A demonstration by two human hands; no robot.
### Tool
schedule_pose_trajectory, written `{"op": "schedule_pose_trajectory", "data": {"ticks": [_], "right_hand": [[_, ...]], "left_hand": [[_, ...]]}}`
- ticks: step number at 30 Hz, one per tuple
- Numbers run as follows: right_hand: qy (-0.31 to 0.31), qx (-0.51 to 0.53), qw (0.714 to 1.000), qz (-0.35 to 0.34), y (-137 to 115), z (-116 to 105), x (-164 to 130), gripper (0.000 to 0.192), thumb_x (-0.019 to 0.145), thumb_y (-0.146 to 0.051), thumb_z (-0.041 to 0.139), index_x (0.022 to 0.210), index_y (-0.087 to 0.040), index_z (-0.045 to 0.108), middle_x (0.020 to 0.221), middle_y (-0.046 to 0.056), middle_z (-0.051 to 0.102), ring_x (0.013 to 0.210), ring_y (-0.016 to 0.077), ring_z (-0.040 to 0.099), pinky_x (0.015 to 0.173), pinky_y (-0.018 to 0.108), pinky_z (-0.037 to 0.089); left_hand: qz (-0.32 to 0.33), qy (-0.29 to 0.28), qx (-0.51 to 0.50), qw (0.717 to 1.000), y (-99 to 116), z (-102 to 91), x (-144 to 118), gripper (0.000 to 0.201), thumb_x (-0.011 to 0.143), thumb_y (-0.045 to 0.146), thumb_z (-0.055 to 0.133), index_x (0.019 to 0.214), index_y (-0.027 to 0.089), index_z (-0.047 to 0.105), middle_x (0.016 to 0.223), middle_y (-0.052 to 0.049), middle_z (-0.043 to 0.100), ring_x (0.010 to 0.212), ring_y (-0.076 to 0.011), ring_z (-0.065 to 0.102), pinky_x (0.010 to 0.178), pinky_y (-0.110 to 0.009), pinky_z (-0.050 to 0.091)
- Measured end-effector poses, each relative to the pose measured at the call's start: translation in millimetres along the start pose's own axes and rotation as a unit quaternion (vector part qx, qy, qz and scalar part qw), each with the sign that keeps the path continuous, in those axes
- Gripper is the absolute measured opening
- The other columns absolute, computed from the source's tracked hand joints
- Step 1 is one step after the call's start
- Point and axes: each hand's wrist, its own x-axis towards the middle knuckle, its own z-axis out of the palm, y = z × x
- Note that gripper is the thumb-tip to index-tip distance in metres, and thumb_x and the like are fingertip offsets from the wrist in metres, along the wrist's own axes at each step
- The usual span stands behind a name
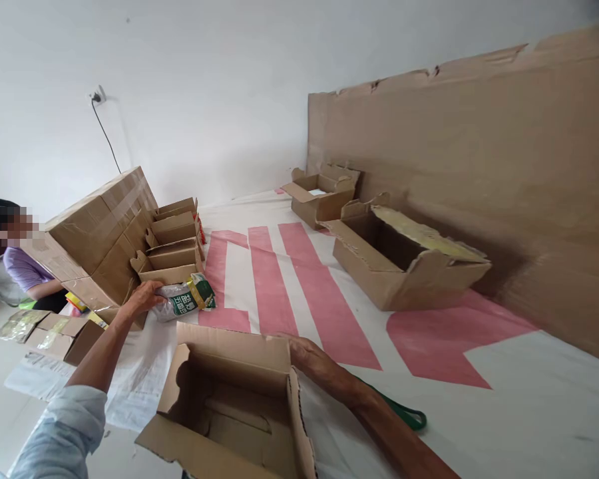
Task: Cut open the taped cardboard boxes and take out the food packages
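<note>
An open cardboard box [239, 359] with raised flaps stands close in front of me, its inside bare. My right hand [317, 356] grips its far right corner; the fingertips are partly hidden behind the wall. At the left, my left hand [147, 297] is closed on the near end of a clear plastic packet [184, 297] with a green label and a yellow band. This packet lies on the table beside a row of small open boxes [172, 263]. A green strap or handle [406, 414] shows beyond my right forearm, most of it hidden.
Two open cardboard boxes, one larger [379, 273] and one smaller [312, 206], stand by a tall cardboard panel [454, 146]. Stacked sealed cartons [100, 233] rise at the left. Past them sits a person [27, 269] near cartons [62, 336]. A white-and-red sheet [274, 279] covers the table.
</note>
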Motion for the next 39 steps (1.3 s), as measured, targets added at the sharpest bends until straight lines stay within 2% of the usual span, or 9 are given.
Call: {"op": "schedule_pose_trajectory", "data": {"ticks": [4,7,10,13,15,19,22,31,39], "right_hand": [[0.002,-0.02,1.0,0.006,3.6,-1.5,-0.1,0.073,0.096,-0.083,0.049,0.129,-0.025,0.079,0.125,0.013,0.08,0.131,0.0363,0.067,0.117,0.054,0.047],[0.011,-0.039,0.999,0.01,2.7,-0.9,-0.2,0.075,0.096,-0.084,0.048,0.13,-0.025,0.079,0.123,0.011,0.081,0.131,0.0367,0.067,0.115,0.055,0.048],[0.011,-0.039,0.999,0.011,4.1,0.4,1.0,0.069,0.097,-0.081,0.052,0.129,-0.027,0.079,0.12,0.01,0.082,0.128,0.0363,0.069,0.114,0.055,0.05],[0.007,-0.034,0.999,0.017,6.9,1.7,2.9,0.065,0.095,-0.078,0.056,0.127,-0.028,0.08,0.117,0.009,0.083,0.125,0.037,0.07,0.111,0.055,0.053],[0.011,-0.043,0.999,0.022,7.6,2.7,3.6,0.063,0.094,-0.078,0.057,0.124,-0.028,0.081,0.115,0.009,0.083,0.123,0.0376,0.07,0.109,0.054,0.055],[0.027,-0.047,0.998,0.042,5.0,5.7,3.3,0.059,0.09,-0.077,0.062,0.118,-0.03,0.083,0.112,0.009,0.083,0.12,0.039,0.07,0.103,0.052,0.057],[0.038,-0.047,0.997,0.057,2.1,8.1,2.7,0.059,0.087,-0.078,0.064,0.116,-0.03,0.084,0.109,0.01,0.082,0.117,0.039,0.07,0.101,0.051,0.058],[0.05,-0.068,0.994,0.074,-3.0,9.4,1.9,0.056,0.088,-0.074,0.062,0.113,-0.03,0.084,0.102,0.009,0.081,0.114,0.0369,0.069,0.098,0.047,0.057],[0.051,-0.054,0.995,0.068,-2.0,10.6,4.3,0.06,0.088,-0.076,0.061,0.111,-0.024,0.082,0.1,0.009,0.079,0.105,0.0346,0.071,0.097,0.048,0.055]], "left_hand": [[-0.035,0.023,0.125,0.991,7.5,8.5,-3.5,0.025,0.077,0.019,0.077,0.102,0.021,0.081,0.103,-0.011,0.08,0.11,-0.0343,0.069,0.095,-0.038,0.049],[-0.046,0.067,0.187,0.979,20.1,21.8,-20.4,0.035,0.088,0.022,0.072,0.123,0.023,0.076,0.126,-0.015,0.076,0.123,-0.0375,0.064,0.103,-0.046,0.048],[-0.054,0.115,0.229,0.965,32.7,36.6,-39.8,0.044,0.094,0.022,0.065,0.137,0.022,0.068,0.138,-0.019,0.069,0.131,-0.0393,0.059,0.107,-0.053,0.047],[-0.033,0.168,0.27,0.947,38.7,54.3,-54.8,0.054,0.095,0.016,0.059,0.149,0.021,0.06,0.15,-0.021,0.06,0.141,-0.0398,0.052,0.109,-0.056,0.047],[0.012,0.191,0.297,0.936,38.0,69.9,-61.5,0.059,0.096,0.013,0.057,0.154,0.024,0.058,0.16,-0.021,0.054,0.151,-0.0402,0.044,0.113,-0.058,0.045],[0.099,0.147,0.294,0.939,31.4,103.7,-64.6,0.062,0.098,0.017,0.061,0.157,0.036,0.057,0.171,-0.017,0.044,0.161,-0.0438,0.031,0.117,-0.067,0.038],[0.096,0.123,0.277,0.948,28.1,117.6,-59.2,0.059,0.099,0.024,0.065,0.155,0.037,0.06,0.173,-0.018,0.042,0.161,-0.0479,0.029,0.115,-0.071,0.037],[0.095,0.134,0.283,0.945,8.1,108.4,-42.8,0.054,0.1,0.02,0.06,0.152,0.032,0.064,0.174,-0.019,0.04,0.16,-0.046,0.033,0.116,-0.067,0.039],[0.094,0.135,0.285,0.944,-3.9,103.8,0.2,0.06,0.1,0.007,0.046,0.15,0.034,0.066,0.173,-0.018,0.041,0.159,-0.0424,0.036,0.115,-0.067,0.041]]}}
